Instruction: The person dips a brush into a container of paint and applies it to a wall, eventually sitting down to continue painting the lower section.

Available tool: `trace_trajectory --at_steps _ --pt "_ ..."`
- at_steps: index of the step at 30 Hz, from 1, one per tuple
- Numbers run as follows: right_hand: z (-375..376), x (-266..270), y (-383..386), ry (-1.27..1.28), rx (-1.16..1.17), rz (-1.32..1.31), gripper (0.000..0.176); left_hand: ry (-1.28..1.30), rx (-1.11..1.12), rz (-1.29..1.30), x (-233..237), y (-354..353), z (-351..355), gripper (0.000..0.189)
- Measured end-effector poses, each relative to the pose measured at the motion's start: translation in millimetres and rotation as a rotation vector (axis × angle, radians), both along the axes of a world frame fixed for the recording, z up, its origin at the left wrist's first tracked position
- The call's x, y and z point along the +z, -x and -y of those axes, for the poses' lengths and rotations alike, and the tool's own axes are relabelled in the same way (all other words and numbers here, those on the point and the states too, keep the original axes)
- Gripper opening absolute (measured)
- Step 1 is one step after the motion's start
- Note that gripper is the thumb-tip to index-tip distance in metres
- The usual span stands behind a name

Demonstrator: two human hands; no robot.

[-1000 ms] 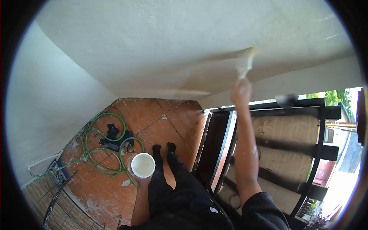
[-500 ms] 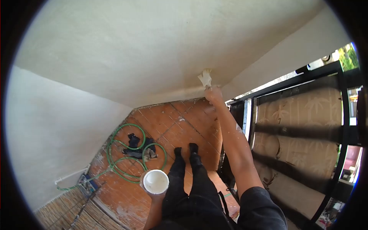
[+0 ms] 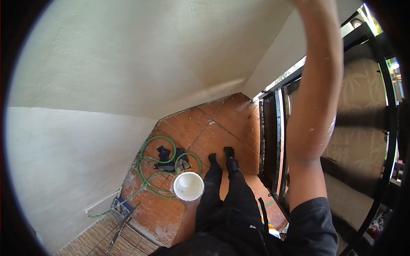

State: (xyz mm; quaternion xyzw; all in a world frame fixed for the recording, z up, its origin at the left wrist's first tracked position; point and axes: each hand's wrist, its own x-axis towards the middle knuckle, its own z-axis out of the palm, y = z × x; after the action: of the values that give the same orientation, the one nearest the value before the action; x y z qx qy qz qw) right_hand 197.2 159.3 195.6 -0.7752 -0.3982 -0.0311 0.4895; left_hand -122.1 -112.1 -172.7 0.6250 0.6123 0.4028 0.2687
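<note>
My left hand (image 3: 190, 207) is closed around a white tub (image 3: 188, 186), holding it upright in front of my legs. The tub's inside is white, with some whitish stuff at the bottom; much of the hand is hidden beneath it. My right arm (image 3: 314, 98) stretches up along the right side. Its hand lies beyond the top edge, so neither the fingers nor anything in them can be seen. The pale plastered wall (image 3: 171, 55) is nearest to that arm.
A green hose (image 3: 147, 184) lies coiled on the orange tiled floor (image 3: 230, 115) around dark cloths (image 3: 164, 155). To the right stands a black-framed gate (image 3: 386, 128) with patterned tan panels. A white side wall (image 3: 81, 158) is at the left, with a blue object (image 3: 123, 208) at its foot.
My right hand has swung up from low on the wall and out of the frame, along with the pale paintbrush it held. The view has shifted; my left hand keeps the tub.
</note>
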Motion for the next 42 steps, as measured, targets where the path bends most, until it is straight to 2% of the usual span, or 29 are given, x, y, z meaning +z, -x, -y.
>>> trace_trajectory --at_steps 2,4,5,6,7,8,9,10,12,15,16,18,21,23,25,27,28,29,31,33,35,36,37,38,39,40,42 --pt "-37.6 -112.4 -65.8 -0.096 0.227 0.463 0.033 0.000 -0.007 -0.004 -4.3 -0.8 -5.5 0.084" --pt "-19.9 -160.2 -34.0 -0.108 0.246 0.170 0.028 0.008 -0.002 -0.012 -10.4 -0.9 -5.8 0.084" --pt "-16.5 -205.3 -29.8 0.051 0.202 0.137 0.024 0.018 0.001 -0.020 -13.0 0.6 -4.0 0.084" --pt "-5.9 -246.6 -23.2 0.370 0.241 0.026 0.019 0.030 0.003 -0.027 -14.2 0.9 -1.0 0.084" --pt "-3.3 -306.1 -21.1 0.638 0.283 -0.037 0.023 0.041 0.005 -0.034 -16.5 0.9 0.4 0.084" --pt "-2.1 -365.8 -22.4 0.906 0.421 -0.027 0.029 0.045 0.001 -0.041 -19.3 1.7 -0.7 0.084" --pt "10.3 -411.8 -19.4 0.922 0.468 0.047 0.032 0.044 -0.008 -0.047 -23.7 3.0 -6.4 0.084" --pt "6.9 -425.7 -17.8 0.909 0.457 0.040 0.032 0.037 -0.019 -0.052 -30.4 3.7 -16.2 0.084" --pt "3.1 -445.3 -10.9 0.854 0.278 -0.068 0.032 0.044 -0.025 -0.067 -39.7 6.8 -21.9 0.084" --pt "-19.7 -379.3 -30.6 0.755 0.334 -0.203 0.035 0.109 -0.022 -0.099 -27.9 19.6 0.3 0.083" --pt "-22.1 -350.5 -40.8 0.729 0.304 -0.185 0.035 0.085 -0.045 -0.079 -29.2 15.9 -14.6 0.083" --pt "-10.4 -287.0 -51.6 0.564 0.245 -0.069 0.041 0.057 -0.065 -0.026 -22.0 3.8 -24.2 0.083" --pt "-14.3 -180.7 -72.3 0.636 0.315 0.020 0.039 -0.002 -0.058 0.011 3.1 0.6 -31.0 0.083" --pt "-14.5 -124.6 -76.9 0.459 0.301 0.140 0.039 -0.045 -0.073 0.020 15.1 1.0 -39.5 0.083" --pt "-21.3 -76.1 -90.2 0.235 0.332 0.786 0.040 -0.060 -0.076 0.022 21.4 -4.3 -32.5 0.082" --pt "6.5 27.3 -57.5 -0.059 0.226 0.205 0.042 -0.056 -0.075 0.013 27.4 -6.4 -23.2 0.082" --pt "10.6 52.5 -55.2 -0.176 0.191 0.203 0.041 -0.058 -0.075 0.011 29.1 -8.5 -20.9 0.082" --pt "10.9 69.0 -60.4 -0.182 0.171 0.277 0.040 -0.060 -0.075 0.008 30.4 -10.2 -20.4 0.082" --pt "9.6 73.3 -64.0 -0.193 0.158 0.347 0.040 -0.062 -0.065 0.001 31.0 -13.7 -19.9 0.082" --pt "8.0 41.9 -58.3 0.004 0.216 0.234 0.038 -0.057 -0.050 -0.010 30.6 -14.1 -17.2 0.082" --pt "-13.4 -35.8 -63.5 0.143 0.240 0.253 0.021 -0.049 -0.034 -0.014 28.1 -16.9 -16.5 0.081" --pt "-16.3 -82.6 -62.7 0.101 0.261 0.239 0.037 -0.044 -0.024 -0.016 26.6 -19.0 -15.9 0.081" --pt "-20.7 -135.3 -62.2 0.318 0.293 0.155 0.032 -0.040 -0.010 -0.019 24.8 -22.1 -15.4 0.081" --pt "-13.1 -189.0 -52.1 0.380 0.293 0.162 0.028 -0.033 0.005 -0.025 22.4 -24.9 -15.4 0.081" --pt "-15.4 -233.5 -46.0 0.819 0.389 -0.027 0.028 -0.021 0.016 -0.040 21.8 -24.1 -12.4 0.081" --pt "-22.3 -312.1 -49.0 1.002 0.468 -0.088 0.031 -0.016 0.024 -0.054 19.2 -22.9 -13.9 0.081" --pt "-16.8 -425.3 -54.2 0.952 0.458 -0.004 0.035 -0.045 0.037 -0.079 14.0 -20.3 -34.2 0.081"
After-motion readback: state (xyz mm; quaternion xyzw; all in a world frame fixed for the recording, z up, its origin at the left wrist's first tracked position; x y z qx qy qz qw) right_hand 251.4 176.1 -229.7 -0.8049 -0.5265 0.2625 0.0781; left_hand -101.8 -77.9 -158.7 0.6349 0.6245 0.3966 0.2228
